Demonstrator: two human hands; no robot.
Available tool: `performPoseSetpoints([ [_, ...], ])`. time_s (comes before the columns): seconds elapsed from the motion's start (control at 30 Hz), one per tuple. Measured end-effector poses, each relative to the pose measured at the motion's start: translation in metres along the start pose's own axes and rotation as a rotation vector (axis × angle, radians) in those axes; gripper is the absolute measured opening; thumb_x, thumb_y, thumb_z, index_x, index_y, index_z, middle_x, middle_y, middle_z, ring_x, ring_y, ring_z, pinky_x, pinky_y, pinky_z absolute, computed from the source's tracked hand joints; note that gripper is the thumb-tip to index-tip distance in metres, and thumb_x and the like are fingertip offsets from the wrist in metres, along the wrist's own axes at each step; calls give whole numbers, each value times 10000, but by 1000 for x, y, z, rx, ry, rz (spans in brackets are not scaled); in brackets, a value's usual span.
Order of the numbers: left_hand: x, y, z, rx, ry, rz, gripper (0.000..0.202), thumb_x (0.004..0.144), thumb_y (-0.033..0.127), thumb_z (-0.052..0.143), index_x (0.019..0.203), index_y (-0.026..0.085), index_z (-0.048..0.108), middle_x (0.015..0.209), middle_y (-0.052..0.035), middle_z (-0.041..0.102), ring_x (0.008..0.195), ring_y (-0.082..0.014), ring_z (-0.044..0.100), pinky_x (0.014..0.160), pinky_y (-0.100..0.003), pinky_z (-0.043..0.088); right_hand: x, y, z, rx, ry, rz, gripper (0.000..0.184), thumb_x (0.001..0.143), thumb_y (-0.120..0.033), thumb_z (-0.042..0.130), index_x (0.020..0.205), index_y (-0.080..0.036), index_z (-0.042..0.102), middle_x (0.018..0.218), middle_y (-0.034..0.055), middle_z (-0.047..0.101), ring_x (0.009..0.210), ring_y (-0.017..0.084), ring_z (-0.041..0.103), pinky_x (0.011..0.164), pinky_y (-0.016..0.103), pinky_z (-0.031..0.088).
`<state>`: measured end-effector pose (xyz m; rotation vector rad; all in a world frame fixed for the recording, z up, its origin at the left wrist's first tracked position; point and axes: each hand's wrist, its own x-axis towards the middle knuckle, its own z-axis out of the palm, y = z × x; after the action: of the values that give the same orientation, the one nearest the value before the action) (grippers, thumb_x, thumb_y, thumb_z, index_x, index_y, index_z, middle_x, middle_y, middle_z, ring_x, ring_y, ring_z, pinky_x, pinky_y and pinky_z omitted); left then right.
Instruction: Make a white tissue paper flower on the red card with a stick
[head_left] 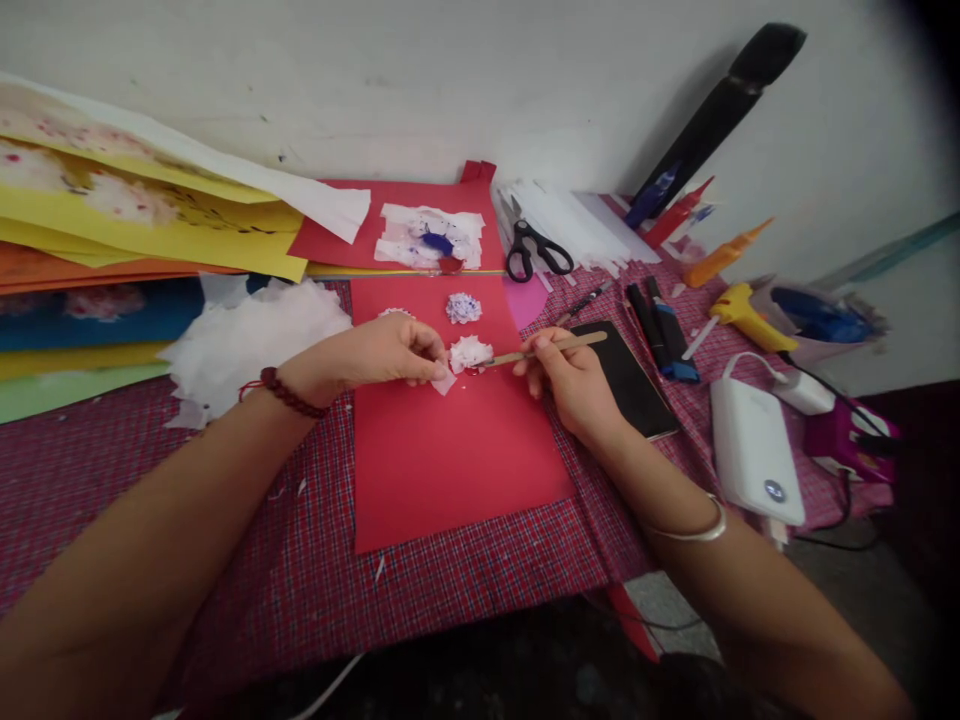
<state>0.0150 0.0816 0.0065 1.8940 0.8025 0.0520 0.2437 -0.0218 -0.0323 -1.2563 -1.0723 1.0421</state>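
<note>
My left hand (394, 352) pinches a small piece of white paper (445, 382) over a red sheet (457, 460). My right hand (562, 378) grips a thin wooden stick (574, 343), held nearly level. Its darker tip points left and meets, or comes very near, the edge of a white crumpled-paper tuft (470, 353) on the sheet. Above that tuft sits a similar tuft speckled with blue (463, 307). Another pale tuft (396, 313) is partly covered by my left hand. A heap of torn white paper (255, 345) lies behind my left wrist.
Black-handled scissors (534, 245) lie by white paper strips (581, 225). Paint-smeared white paper (431, 238) rests at the back. A black notebook (626, 375), a yellow glue gun (750, 318) and a white power bank (756, 445) are on the right. Coloured sheets (225, 215) stack at left.
</note>
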Motion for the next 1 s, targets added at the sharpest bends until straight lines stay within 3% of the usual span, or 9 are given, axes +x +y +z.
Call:
performPoseSetpoints([
  [0.13,1,-1,-1,119,14,64,148,770,332,625,747,262,753,811,11,741,796,-153,663,697,-236,471,1,1,0,35,28,-14,291,848,-483,622,803,-198,584,601,-39,649,375,47,464,366,194,336],
  [0.23,-1,6,1,147,40,74,169,781,306,599,736,262,755,813,15,745,786,-153,663,683,-240,459,1,2,0,58,37,-17,285,844,-476,632,800,-198,586,602,-39,652,370,45,461,356,188,331],
  [0.43,4,23,32,120,273,64,121,771,225,595,716,193,697,702,1,703,672,-144,620,591,-251,410,3,4,0,49,42,-33,293,845,-478,627,800,-191,590,593,-39,651,361,45,466,348,181,348],
  [0.6,17,13,54,237,488,57,107,755,134,581,658,174,604,637,4,632,598,-123,543,553,-262,354,3,3,-2,49,59,-29,303,852,-489,623,803,-194,578,589,-40,641,359,46,462,341,182,336],
  [0.77,21,8,58,239,551,62,102,765,121,568,682,173,599,644,5,628,596,-120,532,552,-258,350,-3,-1,-4,60,122,-146,284,917,-465,549,790,-211,559,578,-43,614,391,61,493,384,196,369],
  [1.0,22,9,63,192,583,91,110,765,116,577,680,178,609,662,-1,647,610,-126,553,566,-262,375,-13,-2,0,-194,-18,-261,287,960,-438,492,810,-205,564,635,-27,599,460,75,507,453,227,391],
])
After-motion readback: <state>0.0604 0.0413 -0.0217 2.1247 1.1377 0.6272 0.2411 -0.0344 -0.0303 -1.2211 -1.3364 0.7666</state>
